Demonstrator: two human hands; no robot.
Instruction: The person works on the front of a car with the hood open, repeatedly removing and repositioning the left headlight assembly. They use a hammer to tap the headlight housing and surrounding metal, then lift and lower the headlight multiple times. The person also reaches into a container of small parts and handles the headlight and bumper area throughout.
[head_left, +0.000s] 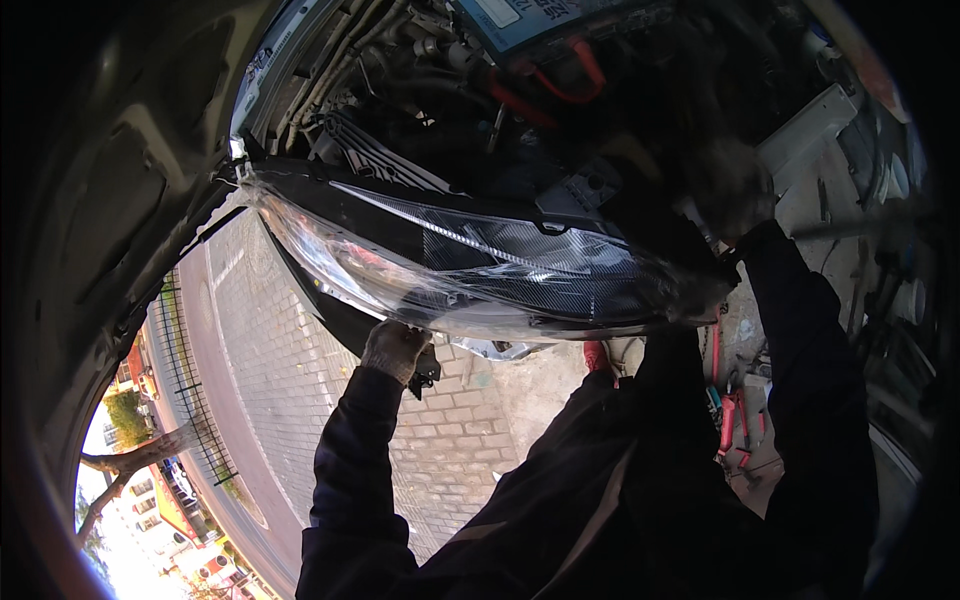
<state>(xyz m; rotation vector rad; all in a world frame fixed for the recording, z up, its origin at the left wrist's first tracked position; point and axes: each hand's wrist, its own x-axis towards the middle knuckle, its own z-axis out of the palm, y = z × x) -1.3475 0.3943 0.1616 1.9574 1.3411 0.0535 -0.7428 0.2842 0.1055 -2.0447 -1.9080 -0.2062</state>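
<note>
Where hands grip: glossy curved headlight (480,265)

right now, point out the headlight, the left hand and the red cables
headlight (500,265): head view, middle of its clear lens
left hand (393,348): head view, back of the gloved hand under the lens's lower edge
red cables (560,90): head view, the loop beside the blue-topped box

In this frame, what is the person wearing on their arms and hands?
Both forearms are covered by long, dark navy sleeves of a loose work jacket. The left hand wears a pale, grubby knitted work glove with a ribbed cuff tucked against the sleeve. The right hand wears a similar glove that looks greyer and is in shadow. No markings or cables are visible.
</note>
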